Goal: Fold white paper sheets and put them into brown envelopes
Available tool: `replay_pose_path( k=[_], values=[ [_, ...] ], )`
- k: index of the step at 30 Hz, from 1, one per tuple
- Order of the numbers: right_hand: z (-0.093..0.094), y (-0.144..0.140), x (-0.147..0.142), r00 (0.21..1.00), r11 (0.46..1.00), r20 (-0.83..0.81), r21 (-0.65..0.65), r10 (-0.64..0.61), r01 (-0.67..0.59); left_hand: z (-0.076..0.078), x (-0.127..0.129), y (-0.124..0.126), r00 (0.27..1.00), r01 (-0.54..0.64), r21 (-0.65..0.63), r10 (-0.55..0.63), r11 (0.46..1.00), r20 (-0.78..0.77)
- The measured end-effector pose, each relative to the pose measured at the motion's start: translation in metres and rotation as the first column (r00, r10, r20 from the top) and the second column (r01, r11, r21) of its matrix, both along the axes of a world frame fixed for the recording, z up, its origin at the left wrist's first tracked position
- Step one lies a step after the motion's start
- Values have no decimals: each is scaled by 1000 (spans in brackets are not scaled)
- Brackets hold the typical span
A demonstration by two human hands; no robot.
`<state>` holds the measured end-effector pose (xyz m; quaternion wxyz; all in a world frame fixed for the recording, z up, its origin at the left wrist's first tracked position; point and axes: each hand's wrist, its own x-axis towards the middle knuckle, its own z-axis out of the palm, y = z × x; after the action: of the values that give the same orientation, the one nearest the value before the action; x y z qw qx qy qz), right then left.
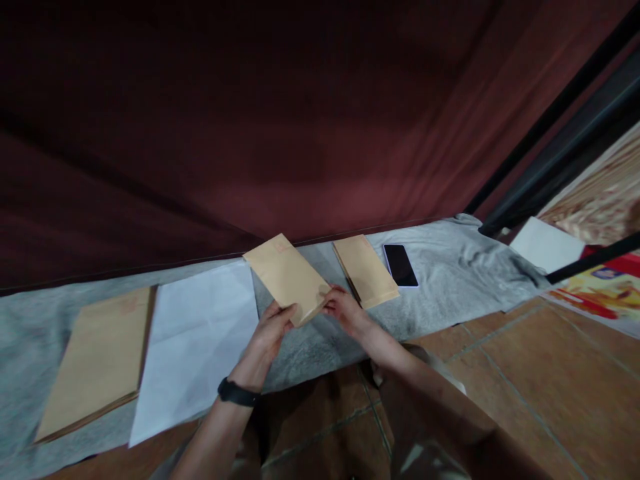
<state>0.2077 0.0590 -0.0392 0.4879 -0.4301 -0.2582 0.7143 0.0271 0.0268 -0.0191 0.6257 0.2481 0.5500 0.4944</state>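
Both my hands hold one brown paper envelope (pixel 286 272), tilted above the grey cloth. My left hand (pixel 274 328), below a dark wristband (pixel 239 392), pinches its near left edge with the thumb on top. At its near right corner, the fingers of my right hand (pixel 345 309) are closed on the edge. A stack of similar small envelopes (pixel 367 270) lies just to the right. To the left is a sheet of white paper (pixel 200 340), and beyond it a stack of larger brown envelopes (pixel 103 353).
A phone (pixel 400 265) lies face up right of the small envelopes. Everything rests on a long grey cloth (pixel 450 267) against a dark red curtain (pixel 300 133). Dark poles (pixel 560 110) and a white box-like thing (pixel 546 247) stand at the right, above a tiled floor (pixel 540 373).
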Motion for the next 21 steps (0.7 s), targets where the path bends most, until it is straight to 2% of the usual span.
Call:
replay_pose_path(
  k=[2,4,7,11,14,16,18,20,21],
  values=[
    [0,5,8,996,999,69,10,-48,48,1,-4,-1,997,62,8,-62,998,-38],
    [-3,9,14,980,996,186,79,-66,52,1,-6,-3,991,110,2,-109,994,-74],
    [-11,13,17,906,976,419,215,-62,-33,-4,-6,-7,976,144,-34,-148,989,-161],
    [-21,14,13,638,891,749,397,-177,-219,-14,-4,-11,935,186,-111,-210,976,-285],
    [-21,9,10,513,820,819,466,-258,-333,-20,-4,-12,915,206,-143,-243,968,-323],
    [-20,4,7,441,735,843,506,-308,-452,-20,-4,-12,908,205,-163,-250,965,-338],
    [-20,-1,4,342,646,866,500,-365,-576,-19,-5,-11,887,218,-186,-274,958,-372],
    [-23,-6,0,231,616,888,446,-398,-650,-16,-8,-11,823,253,-192,-315,948,-473],
    [-25,-9,-2,173,616,897,409,-407,-673,-14,-10,-11,762,273,-182,-327,945,-559]
  ],
)
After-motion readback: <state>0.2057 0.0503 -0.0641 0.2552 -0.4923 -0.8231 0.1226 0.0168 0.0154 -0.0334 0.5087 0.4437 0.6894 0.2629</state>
